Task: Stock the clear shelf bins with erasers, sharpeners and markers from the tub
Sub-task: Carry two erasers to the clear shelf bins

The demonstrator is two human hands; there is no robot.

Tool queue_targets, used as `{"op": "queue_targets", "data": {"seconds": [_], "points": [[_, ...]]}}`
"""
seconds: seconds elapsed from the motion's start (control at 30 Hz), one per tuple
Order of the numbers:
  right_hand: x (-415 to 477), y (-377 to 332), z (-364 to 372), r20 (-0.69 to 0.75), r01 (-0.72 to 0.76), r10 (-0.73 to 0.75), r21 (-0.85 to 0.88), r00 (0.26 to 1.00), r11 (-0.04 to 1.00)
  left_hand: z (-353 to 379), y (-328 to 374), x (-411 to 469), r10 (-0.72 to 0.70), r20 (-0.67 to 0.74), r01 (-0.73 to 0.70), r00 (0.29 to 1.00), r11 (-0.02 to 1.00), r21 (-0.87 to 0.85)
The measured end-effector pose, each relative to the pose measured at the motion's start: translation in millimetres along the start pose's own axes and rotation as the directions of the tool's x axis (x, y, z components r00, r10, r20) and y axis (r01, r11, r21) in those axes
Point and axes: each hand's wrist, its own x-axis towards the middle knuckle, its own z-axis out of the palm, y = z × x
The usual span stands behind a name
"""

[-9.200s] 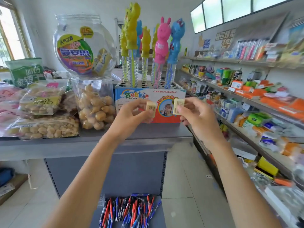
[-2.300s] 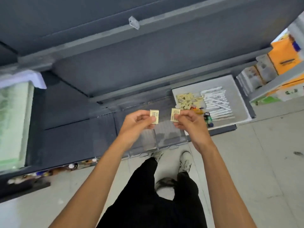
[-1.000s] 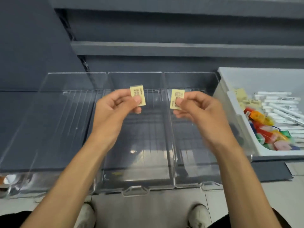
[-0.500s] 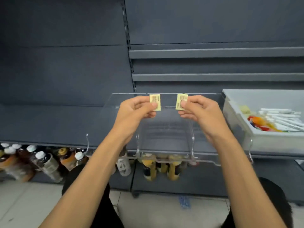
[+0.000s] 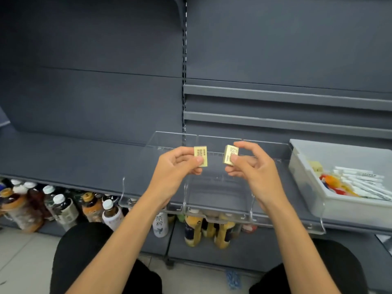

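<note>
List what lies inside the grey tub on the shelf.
White markers, a few yellow erasers and orange and red small pieces. The tub's near wall hides whatever lies lower.

Light is soft and even, from above, with no hard shadows. The dark grey shelving [image 5: 84,98] soaks it up, so the frame reads dim overall. Left hand [image 5: 176,166] and right hand [image 5: 252,168] are well exposed. The white tub [image 5: 339,211] and markers [image 5: 364,183] run near clipping. Bottles [image 5: 63,206] under the shelf sit in shade, with small highlights on the caps. Clear bins [image 5: 212,211] show mostly as thin bright edge lines. Print on left eraser [image 5: 200,155] and right eraser [image 5: 230,154] is soft, unreadable. Wide-angle bowing: shelf rails [image 5: 275,95] slope, upright [image 5: 184,60] bends near the top. Corners softer, compression smear throughout.
</note>
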Motion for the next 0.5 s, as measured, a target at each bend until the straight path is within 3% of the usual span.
{"op": "queue_targets", "data": {"seconds": [0.3, 0.5], "points": [[74, 47, 16, 0.063, -0.106, 0.112, -0.085, 0.992, 0.991, -14, -53, 78, -0.005, 0.014, 0.005, 1.0, 1.0, -0.008], [121, 65, 21, 0.116, -0.085, 0.108, -0.189, 0.987, 0.978, -20, -73, 129, -0.031, 0.046, 0.03, 0.998, 0.999, 0.017]]}}
